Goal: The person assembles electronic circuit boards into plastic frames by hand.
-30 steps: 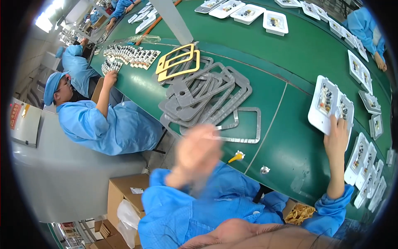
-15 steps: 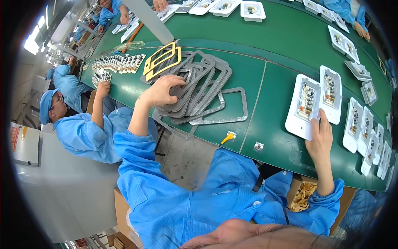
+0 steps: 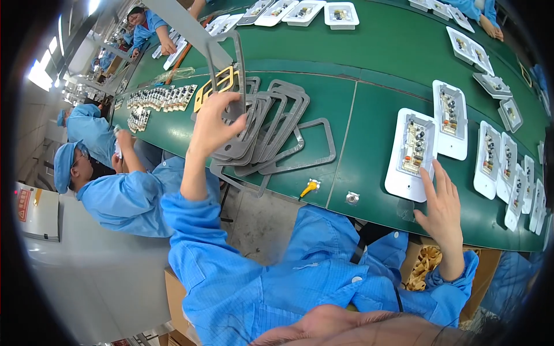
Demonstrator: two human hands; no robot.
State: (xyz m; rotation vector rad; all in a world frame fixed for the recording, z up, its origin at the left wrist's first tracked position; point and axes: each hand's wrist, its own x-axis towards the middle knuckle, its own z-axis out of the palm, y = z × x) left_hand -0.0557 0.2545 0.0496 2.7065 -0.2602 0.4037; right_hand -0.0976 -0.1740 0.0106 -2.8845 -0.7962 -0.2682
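A grey rectangular frame gasket [image 3: 240,60] stands raised in my left hand [image 3: 213,127], pinched near its lower end above a loose pile of similar grey frames [image 3: 291,130]. Partly behind the raised frame lie yellow-faced frames [image 3: 200,98]. My right hand [image 3: 442,207] has its fingers spread at the right edge of a white plastic housing [image 3: 397,179]; whether the fingertips touch it I cannot tell. Inside that housing sits a circuit board [image 3: 414,147] with dark and orange components. Another white housing [image 3: 459,149] with a board lies against its far right side.
Several white housings [image 3: 487,183] line the right side, and more [image 3: 341,24] stand on the far green surface [image 3: 381,49]. Small circuit boards [image 3: 163,98] lie in rows at left. A yellow-handled fitting [image 3: 310,187] is near the front edge. A co-worker [image 3: 118,190] sits at left.
My left hand has lifted a grey frame off the pile. The near white housing sits slightly nearer to me and farther left, and my right fingers have spread at its edge.
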